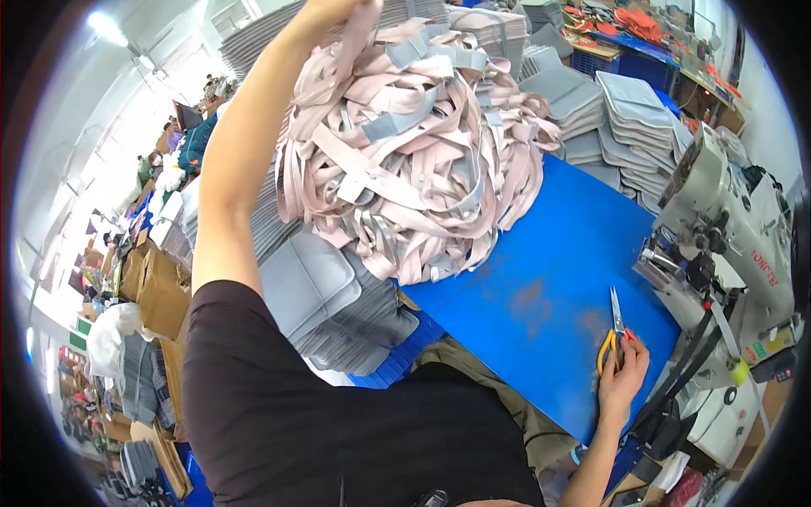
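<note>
My left arm is stretched up over a big tangled heap of pale pink straps with grey pieces [405, 169]; my left hand [342, 8], partly cut by the top edge, grips a pink strap [361, 27]. At the right, my right hand [623, 370] is closed on scissors with yellow handles [617, 314], their blades pointing away from me over the blue work surface [524, 245]. A stack of grey padded panels [304, 283] lies below the heap, on its left side.
A sewing machine [718, 211] stands at the right edge of the blue surface. More grey stacks [629, 110] sit behind the heap. Cardboard boxes [160, 291] and piled goods fill the left side. A cluttered bench [634, 38] is at the back right.
</note>
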The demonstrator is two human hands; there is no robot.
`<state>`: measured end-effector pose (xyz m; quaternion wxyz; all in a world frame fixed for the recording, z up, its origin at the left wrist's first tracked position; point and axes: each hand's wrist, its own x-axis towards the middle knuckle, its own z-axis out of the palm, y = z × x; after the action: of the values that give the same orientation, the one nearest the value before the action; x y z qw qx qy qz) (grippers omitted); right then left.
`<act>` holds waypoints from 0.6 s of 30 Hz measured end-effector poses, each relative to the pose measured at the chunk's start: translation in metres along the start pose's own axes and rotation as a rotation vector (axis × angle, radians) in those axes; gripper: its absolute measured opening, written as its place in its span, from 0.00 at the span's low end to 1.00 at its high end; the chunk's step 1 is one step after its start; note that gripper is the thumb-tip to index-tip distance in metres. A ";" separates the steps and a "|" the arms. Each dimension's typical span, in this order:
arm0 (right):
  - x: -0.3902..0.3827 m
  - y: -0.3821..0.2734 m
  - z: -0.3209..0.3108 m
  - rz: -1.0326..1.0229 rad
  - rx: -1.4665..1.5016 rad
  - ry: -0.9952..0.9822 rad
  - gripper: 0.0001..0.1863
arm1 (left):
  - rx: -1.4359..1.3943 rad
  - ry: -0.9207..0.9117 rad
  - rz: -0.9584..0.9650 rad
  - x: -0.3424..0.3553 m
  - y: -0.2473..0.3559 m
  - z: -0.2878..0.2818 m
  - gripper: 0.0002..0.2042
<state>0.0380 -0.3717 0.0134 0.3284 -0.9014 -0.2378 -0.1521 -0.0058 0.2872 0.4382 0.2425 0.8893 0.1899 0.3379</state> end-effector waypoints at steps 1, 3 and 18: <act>-0.001 0.001 0.001 0.005 -0.001 0.001 0.19 | -0.056 0.065 -0.043 0.024 -0.005 -0.014 0.09; -0.001 0.004 0.003 0.040 0.009 -0.006 0.18 | -0.241 0.172 -0.135 0.057 -0.016 -0.036 0.13; -0.001 0.000 0.004 0.048 -0.006 -0.014 0.18 | -0.858 0.056 0.512 0.090 0.144 -0.182 0.03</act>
<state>0.0373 -0.3690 0.0097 0.3277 -0.9088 -0.2179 -0.1384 -0.0442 0.2711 0.6833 0.4904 0.7183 -0.1843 0.4578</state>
